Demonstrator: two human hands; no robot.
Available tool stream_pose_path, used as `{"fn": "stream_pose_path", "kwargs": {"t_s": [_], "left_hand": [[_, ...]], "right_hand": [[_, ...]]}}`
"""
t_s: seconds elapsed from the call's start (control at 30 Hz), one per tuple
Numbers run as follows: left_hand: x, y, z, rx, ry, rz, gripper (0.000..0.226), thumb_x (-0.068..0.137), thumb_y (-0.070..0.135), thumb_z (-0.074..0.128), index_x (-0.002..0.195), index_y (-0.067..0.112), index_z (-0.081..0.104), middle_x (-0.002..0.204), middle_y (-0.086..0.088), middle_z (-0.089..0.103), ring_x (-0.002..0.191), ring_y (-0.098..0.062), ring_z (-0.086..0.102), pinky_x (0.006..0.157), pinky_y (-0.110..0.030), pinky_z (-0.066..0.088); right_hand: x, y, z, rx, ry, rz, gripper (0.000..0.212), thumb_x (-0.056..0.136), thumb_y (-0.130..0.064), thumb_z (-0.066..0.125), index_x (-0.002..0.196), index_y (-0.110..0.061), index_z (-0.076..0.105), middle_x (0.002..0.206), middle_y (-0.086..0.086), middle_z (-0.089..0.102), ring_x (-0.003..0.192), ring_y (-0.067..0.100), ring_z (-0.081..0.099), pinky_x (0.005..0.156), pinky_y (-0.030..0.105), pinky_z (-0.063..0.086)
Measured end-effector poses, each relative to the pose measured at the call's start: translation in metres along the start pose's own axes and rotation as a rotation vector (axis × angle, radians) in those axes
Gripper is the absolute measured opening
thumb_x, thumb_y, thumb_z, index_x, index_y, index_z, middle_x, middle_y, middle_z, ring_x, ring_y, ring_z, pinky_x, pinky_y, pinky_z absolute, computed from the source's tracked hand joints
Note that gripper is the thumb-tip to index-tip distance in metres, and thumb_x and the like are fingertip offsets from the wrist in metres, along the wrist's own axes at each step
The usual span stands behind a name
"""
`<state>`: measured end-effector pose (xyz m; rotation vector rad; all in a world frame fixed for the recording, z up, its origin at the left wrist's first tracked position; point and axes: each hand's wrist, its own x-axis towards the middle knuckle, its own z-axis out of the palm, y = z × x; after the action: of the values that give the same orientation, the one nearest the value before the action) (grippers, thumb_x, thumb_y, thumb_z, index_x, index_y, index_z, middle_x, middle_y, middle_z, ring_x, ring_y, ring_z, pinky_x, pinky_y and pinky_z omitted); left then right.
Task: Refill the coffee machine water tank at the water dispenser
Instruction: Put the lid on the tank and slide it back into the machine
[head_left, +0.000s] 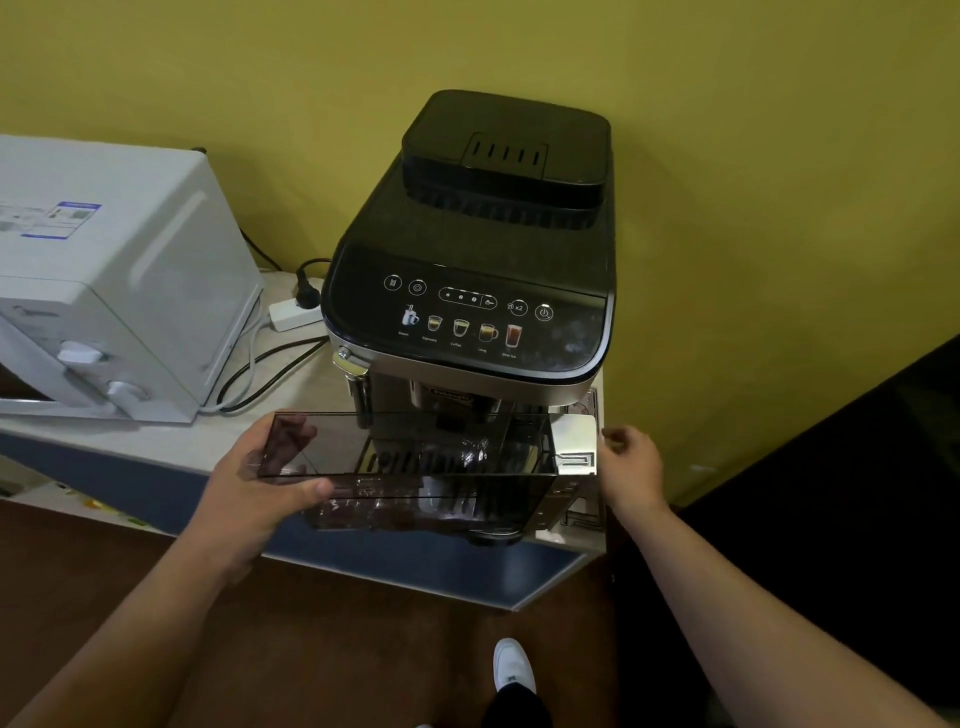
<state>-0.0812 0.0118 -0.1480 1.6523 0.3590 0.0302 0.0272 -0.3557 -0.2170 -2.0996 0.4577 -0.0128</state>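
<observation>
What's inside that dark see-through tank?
No water level shows in the tank. Through its tinted walls appear the fingers of the left hand and the coffee machine. Its bottom is too dark to judge.

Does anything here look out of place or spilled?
No spill shows. Only the smoky clear plastic water tank is out of the black coffee machine, held crosswise before it by the left hand.

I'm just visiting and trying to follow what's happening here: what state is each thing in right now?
Water tank: out of the machine, held level in front of it.
Coffee machine: top lid shut.
Left hand: grips the tank's left end.
Right hand: fingers loosely curled beside the tank's right end; contact unclear.
Power strip: a black plug sits in it.
</observation>
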Motion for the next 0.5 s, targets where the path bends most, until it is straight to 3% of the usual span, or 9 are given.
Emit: {"fn": "stream_pose_path", "kwargs": {"t_s": [0.1, 0.17, 0.33, 0.5], "left_hand": [[0.001, -0.001, 0.0, 0.01, -0.002, 0.003, 0.067, 0.071, -0.016, 0.073, 0.125, 0.021, 0.059, 0.128, -0.005, 0.065, 0.126, -0.019, 0.058, 0.104, -0.053, 0.047], [0.0, 0.0, 0.0, 0.014, 0.005, 0.002, 0.068, 0.072, -0.017, 0.072, 0.127, 0.019, 0.058, 0.128, -0.006, 0.065, 0.126, -0.02, 0.058, 0.105, -0.053, 0.046], [0.0, 0.001, 0.0, 0.025, 0.0, 0.002, 0.07, 0.073, -0.018, 0.071, 0.134, 0.013, 0.055, 0.13, -0.005, 0.064, 0.127, -0.02, 0.057, 0.106, -0.052, 0.046], [-0.002, 0.005, 0.004, 0.047, 0.006, 0.004, 0.068, 0.076, -0.019, 0.069, 0.135, 0.013, 0.054, 0.129, -0.004, 0.064, 0.123, -0.016, 0.058, 0.091, -0.032, 0.051]], "right_hand": [[0.015, 0.011, 0.013, -0.286, -0.085, 0.039, 0.032, 0.086, -0.02, 0.061, 0.117, -0.008, 0.062, 0.121, 0.013, 0.06, 0.096, 0.027, 0.061, 0.079, 0.032, 0.051], [0.016, 0.013, 0.018, -0.33, -0.091, 0.06, 0.029, 0.085, -0.018, 0.061, 0.112, -0.006, 0.064, 0.114, 0.016, 0.064, 0.094, 0.03, 0.061, 0.077, 0.032, 0.05], [0.008, 0.013, 0.02, -0.359, -0.101, 0.077, 0.02, 0.087, -0.018, 0.061, 0.103, -0.007, 0.066, 0.099, 0.012, 0.068, 0.076, 0.02, 0.052, 0.068, 0.026, 0.041], [0.005, 0.01, 0.018, -0.367, -0.052, 0.117, 0.007, 0.088, -0.013, 0.06, 0.084, -0.011, 0.064, 0.087, 0.009, 0.065, 0.065, 0.015, 0.05, 0.056, 0.022, 0.039]]}}
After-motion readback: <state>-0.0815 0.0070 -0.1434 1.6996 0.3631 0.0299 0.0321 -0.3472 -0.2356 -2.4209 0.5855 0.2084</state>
